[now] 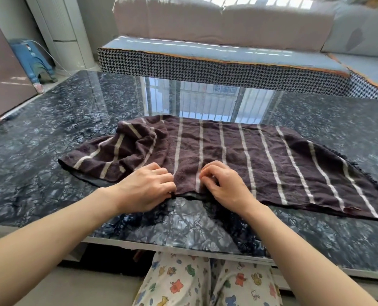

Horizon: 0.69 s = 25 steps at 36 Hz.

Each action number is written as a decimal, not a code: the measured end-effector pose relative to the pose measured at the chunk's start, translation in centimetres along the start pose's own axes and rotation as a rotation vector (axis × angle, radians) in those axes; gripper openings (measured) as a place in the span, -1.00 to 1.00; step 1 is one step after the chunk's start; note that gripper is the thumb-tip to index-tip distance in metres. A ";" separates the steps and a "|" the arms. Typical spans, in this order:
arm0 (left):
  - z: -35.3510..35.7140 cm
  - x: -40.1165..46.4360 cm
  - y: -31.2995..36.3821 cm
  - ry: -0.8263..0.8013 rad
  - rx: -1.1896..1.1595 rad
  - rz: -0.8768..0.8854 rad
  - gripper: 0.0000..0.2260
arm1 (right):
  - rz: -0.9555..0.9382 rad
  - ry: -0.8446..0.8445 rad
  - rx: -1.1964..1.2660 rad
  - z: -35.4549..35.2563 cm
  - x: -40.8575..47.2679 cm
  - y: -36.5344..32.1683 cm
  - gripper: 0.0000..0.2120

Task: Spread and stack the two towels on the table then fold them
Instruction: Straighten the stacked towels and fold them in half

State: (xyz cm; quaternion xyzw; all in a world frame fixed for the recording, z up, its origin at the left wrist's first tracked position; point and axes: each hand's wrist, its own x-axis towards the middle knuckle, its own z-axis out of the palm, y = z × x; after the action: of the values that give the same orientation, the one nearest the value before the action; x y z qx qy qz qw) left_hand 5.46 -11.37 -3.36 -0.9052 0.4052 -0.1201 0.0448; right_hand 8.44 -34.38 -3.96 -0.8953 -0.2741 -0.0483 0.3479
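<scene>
Patterned trousers (190, 281) sit nearest, under the near edge of the dark glossy table (51, 120), which carries the brown striped towels (260, 160): one spread flat at centre-right, the other apparently bunched over its left end, not yet squared. Left hand (149, 186) and right hand (225, 184), fingers curled, pinch the near hem side by side, probably to pull it straight.

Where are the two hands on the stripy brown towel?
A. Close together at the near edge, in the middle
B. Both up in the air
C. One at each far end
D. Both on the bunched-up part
A: the left hand and right hand sit side by side, fingers curled on the near edge of the towel.
</scene>
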 end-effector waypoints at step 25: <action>-0.5 1.9 1.8 0.031 0.039 0.044 -0.79 | 0.449 -0.104 -0.500 -3.7 -2.9 6.1 -0.52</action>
State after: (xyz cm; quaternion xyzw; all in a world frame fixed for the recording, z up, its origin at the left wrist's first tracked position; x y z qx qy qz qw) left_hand 5.28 -13.94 -2.88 -0.8931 0.4233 -0.1407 0.0586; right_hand 9.59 -41.78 -5.60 -0.9921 -0.0674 0.0093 0.1050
